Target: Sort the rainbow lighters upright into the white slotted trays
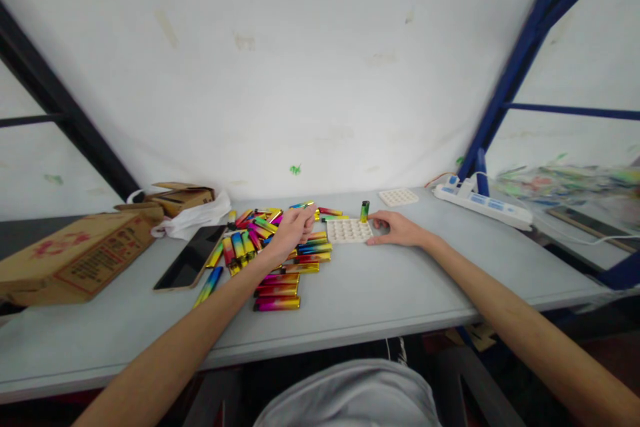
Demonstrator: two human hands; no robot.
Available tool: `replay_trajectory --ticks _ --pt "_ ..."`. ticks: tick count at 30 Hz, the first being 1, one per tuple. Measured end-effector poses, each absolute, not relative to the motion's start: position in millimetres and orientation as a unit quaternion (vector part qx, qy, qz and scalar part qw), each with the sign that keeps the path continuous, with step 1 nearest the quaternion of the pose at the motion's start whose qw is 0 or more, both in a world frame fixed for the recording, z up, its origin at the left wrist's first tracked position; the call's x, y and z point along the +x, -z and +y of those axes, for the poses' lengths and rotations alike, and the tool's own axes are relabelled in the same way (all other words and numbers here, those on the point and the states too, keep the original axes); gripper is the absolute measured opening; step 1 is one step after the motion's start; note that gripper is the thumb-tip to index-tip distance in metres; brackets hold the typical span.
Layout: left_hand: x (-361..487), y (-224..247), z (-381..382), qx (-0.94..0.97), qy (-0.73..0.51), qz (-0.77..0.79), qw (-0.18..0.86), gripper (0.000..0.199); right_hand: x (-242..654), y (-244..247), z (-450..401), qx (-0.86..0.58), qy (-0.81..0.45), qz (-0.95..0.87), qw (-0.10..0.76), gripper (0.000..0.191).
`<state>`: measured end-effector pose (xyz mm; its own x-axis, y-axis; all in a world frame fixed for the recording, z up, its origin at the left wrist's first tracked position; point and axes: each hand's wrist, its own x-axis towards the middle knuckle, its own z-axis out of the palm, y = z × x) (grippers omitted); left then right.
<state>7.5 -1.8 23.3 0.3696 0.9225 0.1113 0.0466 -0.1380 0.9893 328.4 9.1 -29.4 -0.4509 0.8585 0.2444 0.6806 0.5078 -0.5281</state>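
Just L of the R hand [395, 229], thumb/fingers apart, shiny green-yellow lighter [365, 211] upright in white gridded tray [350, 231]; L hand [296, 230] fingers curled together, grip unclear.

Unclear whether left fingers [307, 216] hold anything; large box [70, 250] cut at left.

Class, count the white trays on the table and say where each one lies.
2. One tray is beside the right hand, with a green-and-yellow lighter upright at its corner; the other tray lies farther back, near the wall.
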Motion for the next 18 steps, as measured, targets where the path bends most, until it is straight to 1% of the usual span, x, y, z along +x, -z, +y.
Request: replay_trajectory --ticks 5,8,11,16,18 --pt "5.4 -20.5 0.6 0.688 -0.427 0.411 0.418 0.044 328.6 29.9 9.5 -0.462 -0.178 -0.834 0.242 0.073" --pt "4.5 -19.3 1.0 0.702 -0.436 0.414 0.381 0.040 328.7 29.6 9.3 -0.462 -0.177 -0.834 0.244 0.074" --pt "4.5 -20.0 -0.6 0.701 -0.433 0.416 0.384 0.040 328.9 29.5 9.2 -0.463 -0.178 -0.834 0.244 0.074" --pt "4.0 -18.2 0.0 0.700 -0.397 0.390 0.447 0.047 328.7 29.0 9.1 -0.462 -0.179 -0.834 0.242 0.074" --pt "4.1 -15.1 2.6 0.711 -0.384 0.373 0.455 0.048 328.4 28.2 8.8 -0.461 -0.180 -0.835 0.239 0.074"
